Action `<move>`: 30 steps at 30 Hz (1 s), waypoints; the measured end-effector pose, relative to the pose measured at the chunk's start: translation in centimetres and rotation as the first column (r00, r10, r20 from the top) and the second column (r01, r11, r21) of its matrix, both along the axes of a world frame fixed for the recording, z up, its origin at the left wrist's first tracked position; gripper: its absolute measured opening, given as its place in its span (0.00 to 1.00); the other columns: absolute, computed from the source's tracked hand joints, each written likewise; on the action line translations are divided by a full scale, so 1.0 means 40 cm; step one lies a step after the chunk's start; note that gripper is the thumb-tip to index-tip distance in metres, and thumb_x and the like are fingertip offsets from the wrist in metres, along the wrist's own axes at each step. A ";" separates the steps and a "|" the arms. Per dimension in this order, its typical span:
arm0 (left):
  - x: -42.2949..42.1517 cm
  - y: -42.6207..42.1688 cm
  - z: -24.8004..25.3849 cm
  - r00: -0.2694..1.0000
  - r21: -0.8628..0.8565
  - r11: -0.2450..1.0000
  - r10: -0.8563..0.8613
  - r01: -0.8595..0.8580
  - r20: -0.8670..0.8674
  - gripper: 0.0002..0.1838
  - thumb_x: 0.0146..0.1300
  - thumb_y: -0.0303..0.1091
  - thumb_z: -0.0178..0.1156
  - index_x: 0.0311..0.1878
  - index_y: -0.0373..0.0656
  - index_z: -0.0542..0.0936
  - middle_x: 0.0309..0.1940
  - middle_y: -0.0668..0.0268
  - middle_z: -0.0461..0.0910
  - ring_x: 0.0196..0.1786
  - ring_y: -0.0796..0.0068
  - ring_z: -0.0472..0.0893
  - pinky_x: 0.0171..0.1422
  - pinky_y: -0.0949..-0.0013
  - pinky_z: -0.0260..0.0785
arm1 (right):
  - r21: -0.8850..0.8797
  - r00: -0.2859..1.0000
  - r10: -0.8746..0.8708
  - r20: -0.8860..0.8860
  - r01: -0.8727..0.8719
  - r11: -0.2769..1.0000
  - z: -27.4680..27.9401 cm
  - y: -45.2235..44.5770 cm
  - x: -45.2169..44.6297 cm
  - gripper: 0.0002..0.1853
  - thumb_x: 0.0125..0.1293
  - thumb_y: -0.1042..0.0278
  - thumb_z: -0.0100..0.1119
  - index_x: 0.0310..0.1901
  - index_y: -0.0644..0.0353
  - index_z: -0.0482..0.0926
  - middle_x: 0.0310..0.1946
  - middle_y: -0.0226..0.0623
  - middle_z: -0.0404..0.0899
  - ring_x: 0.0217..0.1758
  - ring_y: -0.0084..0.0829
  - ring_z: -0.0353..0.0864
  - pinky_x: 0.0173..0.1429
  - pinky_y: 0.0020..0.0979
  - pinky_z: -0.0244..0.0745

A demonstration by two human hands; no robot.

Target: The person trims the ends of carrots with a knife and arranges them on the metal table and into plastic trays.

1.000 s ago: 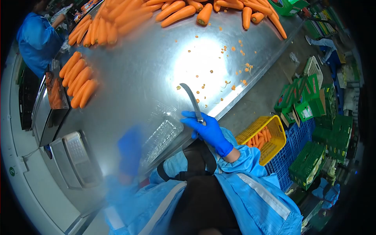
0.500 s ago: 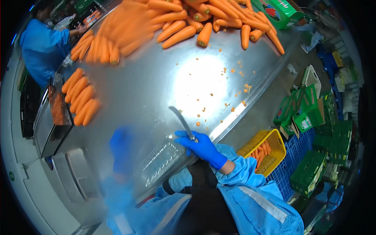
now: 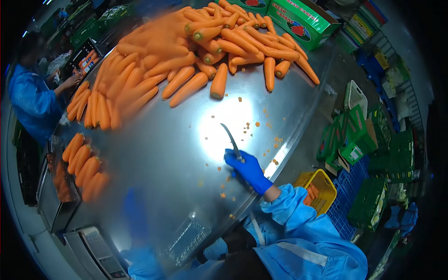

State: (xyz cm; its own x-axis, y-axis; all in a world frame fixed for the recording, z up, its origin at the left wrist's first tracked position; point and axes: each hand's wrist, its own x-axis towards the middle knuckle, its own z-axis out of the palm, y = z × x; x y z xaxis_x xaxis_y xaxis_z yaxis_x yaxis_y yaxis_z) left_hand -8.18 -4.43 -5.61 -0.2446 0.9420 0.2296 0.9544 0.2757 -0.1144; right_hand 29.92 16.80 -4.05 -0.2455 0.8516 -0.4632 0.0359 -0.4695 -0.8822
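In my right hand (image 3: pixel 249 171) is a small curved knife (image 3: pixel 230 138), its blade pointing up and left over the bright patch of the metal table (image 3: pixel 154 163). My left hand (image 3: pixel 135 212) is a faint blue blur at the lower left, and its fingers cannot be made out. A clear plastic tray (image 3: pixel 189 238) lies near the table's front edge, between my hands. Short rows of carrots (image 3: pixel 84 163) sit at the left. A large heap of carrots (image 3: pixel 186 56) covers the far side, partly blurred. Orange scraps (image 3: pixel 247 125) are scattered around the knife.
A co-worker in blue (image 3: pixel 32 98) stands at the far left. A scale (image 3: pixel 98 254) is at lower left, beside a metal bin (image 3: pixel 58 186). A green carton (image 3: pixel 301 23) stands behind the heap. Right of the table are a yellow crate (image 3: pixel 322 191) and green crates (image 3: pixel 368 203).
The view has shifted, showing more of the heap and putting the tray lower. My right hand has moved forward with the knife, away from the tray. My left hand stays blurred, now lower in view.
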 end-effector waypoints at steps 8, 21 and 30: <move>0.062 0.413 0.010 0.713 0.206 0.976 -0.093 -0.074 0.695 0.35 0.55 0.29 0.73 0.67 0.38 0.73 0.62 0.55 0.76 0.63 0.58 0.76 0.68 0.59 0.66 | 0.376 0.919 -0.237 0.314 0.109 0.920 -0.047 0.474 -0.162 0.59 0.53 0.52 0.78 0.78 0.62 0.47 0.40 0.45 0.80 0.37 0.33 0.83 0.43 0.32 0.80; 0.202 0.933 -0.116 0.737 0.161 0.986 -0.071 -0.052 0.672 0.30 0.57 0.34 0.73 0.63 0.40 0.76 0.48 0.54 0.80 0.51 0.55 0.80 0.58 0.58 0.72 | -0.226 0.867 -0.277 -0.415 0.197 0.954 -0.154 0.488 -0.061 0.38 0.63 0.55 0.66 0.70 0.65 0.63 0.51 0.47 0.79 0.27 0.25 0.75 0.31 0.24 0.71; 0.237 0.664 0.090 0.427 0.463 0.829 -0.312 -0.313 0.849 0.16 0.62 0.37 0.66 0.49 0.39 0.79 0.45 0.62 0.81 0.48 0.61 0.80 0.54 0.61 0.72 | -0.292 0.692 -0.178 -0.700 -0.049 0.955 0.001 0.143 0.060 0.42 0.61 0.52 0.59 0.73 0.66 0.60 0.44 0.38 0.77 0.20 0.20 0.62 0.23 0.23 0.61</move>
